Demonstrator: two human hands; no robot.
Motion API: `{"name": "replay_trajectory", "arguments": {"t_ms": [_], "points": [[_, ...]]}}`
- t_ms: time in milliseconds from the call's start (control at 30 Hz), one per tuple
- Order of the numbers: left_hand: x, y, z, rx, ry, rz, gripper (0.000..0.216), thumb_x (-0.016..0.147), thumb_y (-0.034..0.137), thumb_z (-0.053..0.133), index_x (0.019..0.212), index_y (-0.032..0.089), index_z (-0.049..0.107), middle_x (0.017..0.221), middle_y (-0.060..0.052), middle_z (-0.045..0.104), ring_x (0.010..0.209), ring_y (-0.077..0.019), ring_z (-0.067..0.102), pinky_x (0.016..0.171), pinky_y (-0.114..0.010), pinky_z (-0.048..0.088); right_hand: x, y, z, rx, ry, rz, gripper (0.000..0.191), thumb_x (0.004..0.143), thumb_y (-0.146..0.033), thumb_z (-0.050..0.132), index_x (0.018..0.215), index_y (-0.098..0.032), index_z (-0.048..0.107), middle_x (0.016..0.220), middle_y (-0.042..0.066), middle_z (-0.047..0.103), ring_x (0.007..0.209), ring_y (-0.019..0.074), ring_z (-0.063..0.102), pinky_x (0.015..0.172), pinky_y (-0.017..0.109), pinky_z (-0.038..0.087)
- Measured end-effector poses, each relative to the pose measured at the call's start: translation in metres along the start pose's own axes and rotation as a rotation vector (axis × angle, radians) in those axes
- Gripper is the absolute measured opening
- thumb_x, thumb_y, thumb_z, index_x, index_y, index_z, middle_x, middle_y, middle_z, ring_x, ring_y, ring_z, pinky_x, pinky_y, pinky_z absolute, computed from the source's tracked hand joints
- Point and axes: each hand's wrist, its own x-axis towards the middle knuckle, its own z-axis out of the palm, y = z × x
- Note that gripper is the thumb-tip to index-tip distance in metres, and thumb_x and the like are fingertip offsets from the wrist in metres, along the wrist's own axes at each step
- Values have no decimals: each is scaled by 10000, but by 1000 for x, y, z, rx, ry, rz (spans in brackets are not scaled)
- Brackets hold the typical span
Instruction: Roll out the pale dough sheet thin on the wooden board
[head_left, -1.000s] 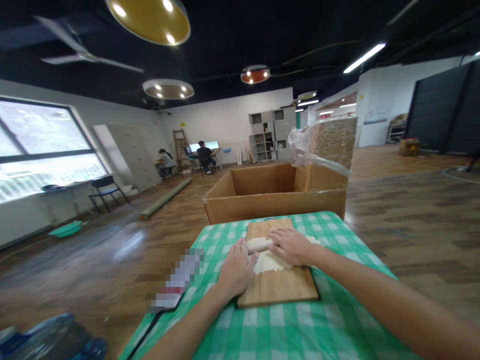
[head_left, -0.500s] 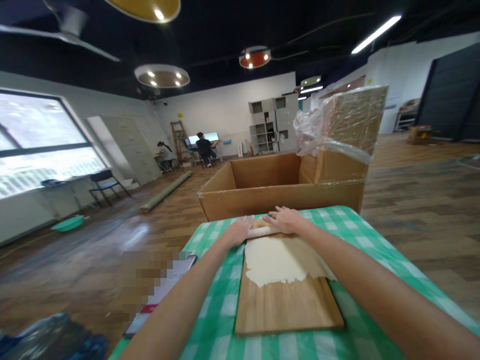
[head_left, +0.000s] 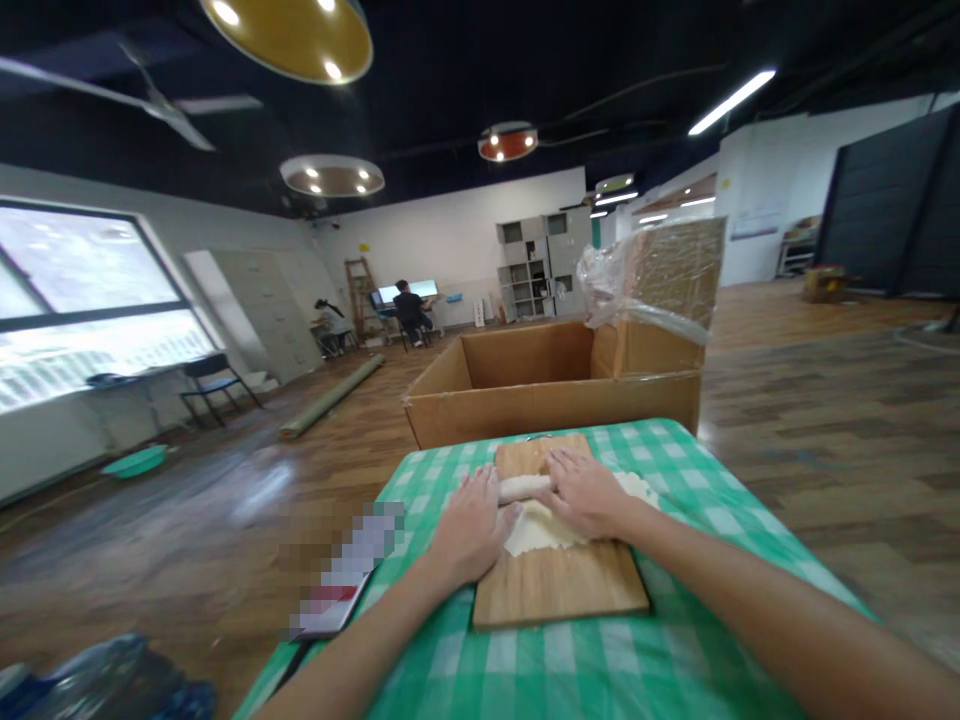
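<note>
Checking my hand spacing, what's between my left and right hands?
The head view shows the rolling pin and, nearer you, dough over the wooden board.

Rolling pin and dough on board, tablecloth beneath, box beyond

"What sort of place is this?"

"An open-plan office, apparently: a person sits before lit monitors at the far wall, near grey open-fronted shelving."

"Purely an office, would you say?"

"It looks half storeroom: a large cardboard box, a ladder and a long roll share the wooden floor."
</note>
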Motion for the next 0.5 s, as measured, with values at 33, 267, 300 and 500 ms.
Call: {"name": "replay_trajectory", "arguments": {"t_ms": [33, 267, 300, 500], "points": [[-11, 6, -6, -1, -10, 10, 692, 1047, 550, 324, 1536, 72, 432, 1581, -222, 463, 1509, -341, 387, 1235, -544, 308, -15, -6, -4, 6, 6, -18, 850, 1024, -693, 241, 1566, -64, 425, 1603, 215, 426, 1505, 334, 369, 1234, 491, 265], [-39, 24, -33, -31, -86, 13, 750, 1029, 597, 336, 1549, 64, 418, 1611, -216, 419, 1526, -324, 361, 1255, -502, 287, -66, -29, -20, 24, -16, -23, 945, 981, -765, 280, 1598, -54, 369, 1639, 223, 354, 1522, 359, 329, 1255, 498, 208], [-33, 23, -33, -32, -90, 6, 753, 1032, 598, 324, 1544, 56, 423, 1607, -222, 423, 1522, -327, 368, 1250, -501, 296, -61, -27, -20, 27, -22, -14, 943, 982, -766, 275, 1596, -56, 373, 1637, 221, 360, 1519, 359, 336, 1252, 495, 214], [31, 3, -7, -28, -87, 4, 630, 1071, 516, 280, 1426, 73, 552, 1505, -243, 542, 1438, -342, 488, 1198, -542, 350, 4, 3, -11, 26, -95, 53, 768, 1048, -658, 204, 1451, -114, 567, 1496, 205, 563, 1419, 320, 487, 1168, 462, 347]]}}
